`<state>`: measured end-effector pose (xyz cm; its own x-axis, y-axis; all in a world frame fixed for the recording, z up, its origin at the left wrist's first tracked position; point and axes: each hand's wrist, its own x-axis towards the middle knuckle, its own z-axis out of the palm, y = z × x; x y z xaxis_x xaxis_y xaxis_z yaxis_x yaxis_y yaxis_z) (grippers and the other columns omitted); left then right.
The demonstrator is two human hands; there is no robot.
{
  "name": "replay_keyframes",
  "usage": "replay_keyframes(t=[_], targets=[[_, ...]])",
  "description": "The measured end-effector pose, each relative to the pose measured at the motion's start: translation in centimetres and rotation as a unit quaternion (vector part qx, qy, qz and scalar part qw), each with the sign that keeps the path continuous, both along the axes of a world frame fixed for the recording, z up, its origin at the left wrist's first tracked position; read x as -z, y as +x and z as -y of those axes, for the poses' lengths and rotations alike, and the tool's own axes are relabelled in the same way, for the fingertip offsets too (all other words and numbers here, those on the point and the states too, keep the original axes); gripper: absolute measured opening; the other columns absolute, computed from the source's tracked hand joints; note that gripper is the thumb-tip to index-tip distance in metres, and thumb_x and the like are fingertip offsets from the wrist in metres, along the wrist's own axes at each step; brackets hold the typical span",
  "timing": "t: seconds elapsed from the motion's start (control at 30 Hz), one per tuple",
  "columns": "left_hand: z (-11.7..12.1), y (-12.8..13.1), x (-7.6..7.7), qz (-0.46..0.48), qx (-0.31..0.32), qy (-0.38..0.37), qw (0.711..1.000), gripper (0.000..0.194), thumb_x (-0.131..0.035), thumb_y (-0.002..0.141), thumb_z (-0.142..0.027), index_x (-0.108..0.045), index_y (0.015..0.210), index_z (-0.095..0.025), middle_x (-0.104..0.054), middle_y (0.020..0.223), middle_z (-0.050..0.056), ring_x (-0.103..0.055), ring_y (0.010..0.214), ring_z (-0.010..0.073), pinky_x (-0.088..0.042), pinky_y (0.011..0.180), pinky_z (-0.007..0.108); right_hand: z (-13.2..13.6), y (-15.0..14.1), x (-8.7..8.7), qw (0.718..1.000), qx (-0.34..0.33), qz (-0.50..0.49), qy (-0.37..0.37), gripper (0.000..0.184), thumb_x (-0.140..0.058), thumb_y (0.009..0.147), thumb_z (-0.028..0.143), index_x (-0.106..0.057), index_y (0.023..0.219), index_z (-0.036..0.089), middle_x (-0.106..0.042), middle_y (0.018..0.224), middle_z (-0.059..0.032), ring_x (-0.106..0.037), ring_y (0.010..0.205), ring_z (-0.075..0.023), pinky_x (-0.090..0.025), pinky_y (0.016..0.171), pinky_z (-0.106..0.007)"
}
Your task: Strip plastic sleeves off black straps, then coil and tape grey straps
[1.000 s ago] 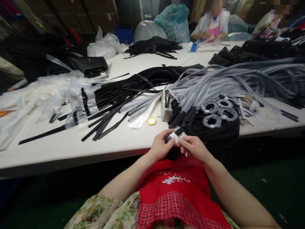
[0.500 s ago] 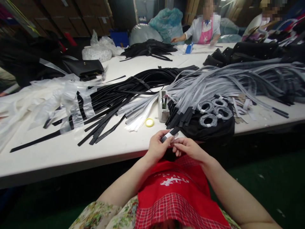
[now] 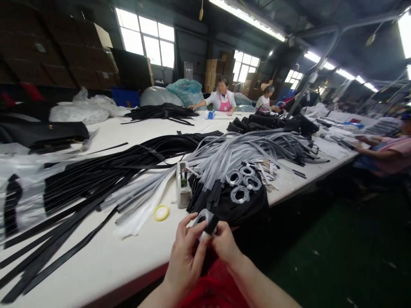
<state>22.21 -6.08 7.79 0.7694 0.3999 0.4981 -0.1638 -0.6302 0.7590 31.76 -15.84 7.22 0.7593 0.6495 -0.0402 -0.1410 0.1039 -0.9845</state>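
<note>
Between my two hands, above the table's front edge, is a coiled strap [image 3: 211,223] with a grey, plastic-covered loop and a black end. My left hand [image 3: 187,246] grips it from the left, fingers over the coil and thumb along its lower side. From the right, my right hand [image 3: 225,242] closes on the coil's edge, its fingertips partly hidden behind the strap. Several finished coils [image 3: 240,194] lie on black cloth just beyond. A tape dispenser [image 3: 183,188] stands ahead, with a yellow tape roll [image 3: 161,212] to its left.
Black straps [image 3: 105,175] spread over the left of the white table [image 3: 141,256]. Plastic-covered grey straps [image 3: 221,156] pile up ahead and to the right. Black bags [image 3: 257,122] lie farther back. A co-worker in a pink apron [image 3: 224,102] sits across the table; others sit farther right.
My view has lifted and swung right, showing windows and lamps. My hands have turned the strap, so its round coil and black end now face up. My left hand has shifted its hold.
</note>
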Motion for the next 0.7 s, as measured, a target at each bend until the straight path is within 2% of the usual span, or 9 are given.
replay_keyframes(t=[0.07, 0.17, 0.23, 0.27, 0.33, 0.43, 0.5, 0.6, 0.7], targets=[[0.1, 0.4, 0.5, 0.002, -0.002, -0.005, 1.000, 0.029, -0.052, 0.091, -0.023, -0.062, 0.118, -0.031, -0.046, 0.132, 0.010, -0.056, 0.117, 0.0239, -0.054, 0.092, 0.040, 0.7, -0.4, -0.5, 0.998, -0.034, -0.037, 0.038, 0.028, -0.077, 0.066, 0.043, -0.067, 0.078, 0.019, -0.061, 0.069, -0.0010, -0.057, 0.065, -0.0171, -0.049, 0.066, -0.030], [0.5, 0.5, 1.2, -0.020, 0.021, 0.008, 1.000, 0.032, -0.053, 0.091, -0.024, -0.062, 0.120, -0.032, -0.042, 0.137, 0.010, -0.055, 0.116, 0.0244, -0.055, 0.093, 0.041, 2.6, -0.4, -1.2, 0.995, -0.083, -0.020, 0.044, 0.043, -0.071, 0.072, 0.041, -0.065, 0.109, 0.020, -0.066, 0.095, -0.0062, -0.062, 0.086, -0.0218, -0.051, 0.080, -0.035], [0.7, 0.4, 1.5, -0.038, 0.043, 0.024, 0.998, 0.036, -0.052, 0.091, -0.024, -0.058, 0.126, -0.032, -0.040, 0.141, 0.011, -0.054, 0.120, 0.0251, -0.052, 0.097, 0.043, 4.2, 1.0, -1.7, 0.992, -0.034, 0.114, -0.030, 0.036, -0.068, 0.077, 0.039, -0.066, 0.106, 0.019, -0.065, 0.102, -0.0082, -0.062, 0.091, -0.0230, -0.050, 0.082, -0.035], [0.7, 0.5, 1.7, -0.043, 0.048, 0.030, 0.998, 0.039, -0.052, 0.091, -0.024, -0.055, 0.129, -0.031, -0.040, 0.142, 0.012, -0.053, 0.122, 0.0257, -0.050, 0.099, 0.045, 5.0, 2.3, -2.1, 0.974, 0.018, 0.212, -0.078, 0.030, -0.067, 0.079, 0.039, -0.067, 0.101, 0.019, -0.064, 0.103, -0.0091, -0.061, 0.094, -0.0239, -0.050, 0.084, -0.036], [0.6, 0.5, 2.0, -0.046, 0.042, 0.033, 0.997, 0.043, -0.051, 0.092, -0.025, -0.050, 0.134, -0.028, -0.043, 0.141, 0.014, -0.050, 0.126, 0.0271, -0.048, 0.102, 0.048, 6.4, 6.2, -3.0, 0.886, 0.141, 0.411, -0.164, 0.024, -0.068, 0.079, 0.038, -0.068, 0.091, 0.018, -0.062, 0.104, -0.0119, -0.058, 0.101, -0.0278, -0.046, 0.092, -0.041], [0.4, 0.8, 2.6, -0.060, 0.025, 0.027, 0.997, 0.041, -0.051, 0.092, -0.028, -0.050, 0.133, -0.025, -0.048, 0.137, 0.015, -0.050, 0.127, 0.0280, -0.047, 0.103, 0.049, 7.8, 14.6, -4.3, 0.711, 0.314, 0.576, -0.254, 0.026, -0.067, 0.077, 0.039, -0.065, 0.085, 0.015, -0.061, 0.106, -0.0183, -0.051, 0.111, -0.0359, -0.036, 0.102, -0.052], [0.3, 1.1, 2.9, -0.078, 0.023, 0.025, 0.996, 0.038, -0.050, 0.092, -0.030, -0.052, 0.129, -0.024, -0.050, 0.136, 0.015, -0.052, 0.125, 0.0275, -0.048, 0.102, 0.049, 8.0, 20.4, -4.7, 0.656, 0.328, 0.588, -0.342, 0.029, -0.065, 0.077, 0.036, -0.064, 0.093, 0.011, -0.059, 0.113, -0.0228, -0.048, 0.117, -0.0386, -0.031, 0.105, -0.053], [0.2, 1.4, 3.4, -0.105, 0.027, 0.029, 0.994, 0.035, -0.049, 0.093, -0.031, -0.053, 0.126, -0.022, -0.052, 0.134, 0.015, -0.053, 0.124, 0.0261, -0.048, 0.103, 0.047, 7.5, 27.3, -4.2, 0.675, 0.223, 0.541, -0.449, 0.026, -0.064, 0.074, 0.029, -0.066, 0.092, 0.010, -0.064, 0.107, -0.0214, -0.054, 0.110, -0.0338, -0.037, 0.099, -0.044], [-0.5, 1.8, 4.0, -0.130, 0.018, 0.041, 0.991, 0.035, -0.048, 0.093, -0.032, -0.052, 0.127, -0.020, -0.057, 0.129, 0.015, -0.056, 0.120, 0.0254, -0.048, 0.103, 0.046, 7.1, 30.6, -3.3, 0.702, 0.170, 0.520, -0.456, 0.016, -0.059, 0.075, 0.025, -0.068, 0.080, 0.013, -0.069, 0.090, -0.0155, -0.062, 0.095, -0.0275, -0.044, 0.089, -0.036]])
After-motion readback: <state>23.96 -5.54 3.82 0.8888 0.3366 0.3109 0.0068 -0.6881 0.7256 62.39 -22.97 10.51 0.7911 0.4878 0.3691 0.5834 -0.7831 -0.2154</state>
